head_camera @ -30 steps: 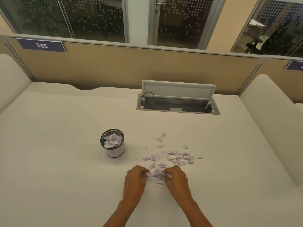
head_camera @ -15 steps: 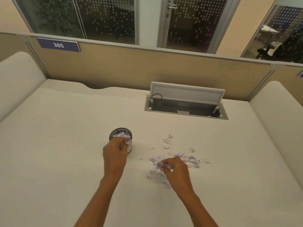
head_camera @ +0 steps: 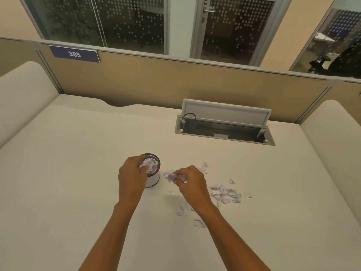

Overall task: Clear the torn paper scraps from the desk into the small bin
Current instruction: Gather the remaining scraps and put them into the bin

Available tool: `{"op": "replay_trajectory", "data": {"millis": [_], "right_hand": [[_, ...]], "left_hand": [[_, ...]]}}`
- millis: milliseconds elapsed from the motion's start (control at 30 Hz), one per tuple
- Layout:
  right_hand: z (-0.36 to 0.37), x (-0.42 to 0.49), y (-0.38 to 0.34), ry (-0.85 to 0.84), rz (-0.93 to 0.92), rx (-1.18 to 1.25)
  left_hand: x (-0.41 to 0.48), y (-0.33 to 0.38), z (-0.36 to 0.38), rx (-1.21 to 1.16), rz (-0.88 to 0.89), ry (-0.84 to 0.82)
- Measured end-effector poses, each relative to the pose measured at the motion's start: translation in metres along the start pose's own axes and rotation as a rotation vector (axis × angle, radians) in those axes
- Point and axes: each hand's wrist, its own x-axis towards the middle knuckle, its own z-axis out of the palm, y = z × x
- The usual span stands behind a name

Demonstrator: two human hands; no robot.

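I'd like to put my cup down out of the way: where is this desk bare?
Bare: the wide stretch left of the small bin, and the strip before the cable hatch. Crowded: right of the bin, paper scraps around the right hand.

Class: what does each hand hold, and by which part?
Right hand pinches a clump of paper scraps by its right side. Left hand has fingers over the small bin; hold unclear.

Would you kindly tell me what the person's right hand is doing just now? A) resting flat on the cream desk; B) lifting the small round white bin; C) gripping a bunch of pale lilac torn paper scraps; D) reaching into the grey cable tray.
C: the right hand curls round a bunch of pale lilac torn paper scraps, right of the small round white bin.
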Motion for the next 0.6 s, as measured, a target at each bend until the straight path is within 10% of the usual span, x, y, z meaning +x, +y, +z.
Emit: {"op": "replay_trajectory", "data": {"millis": [600], "right_hand": [[0.028, 0.05, -0.065, -0.242, -0.17, 0.003]], "left_hand": [[-0.014, -0.022, -0.015, -0.026, 0.028, 0.056]]}}
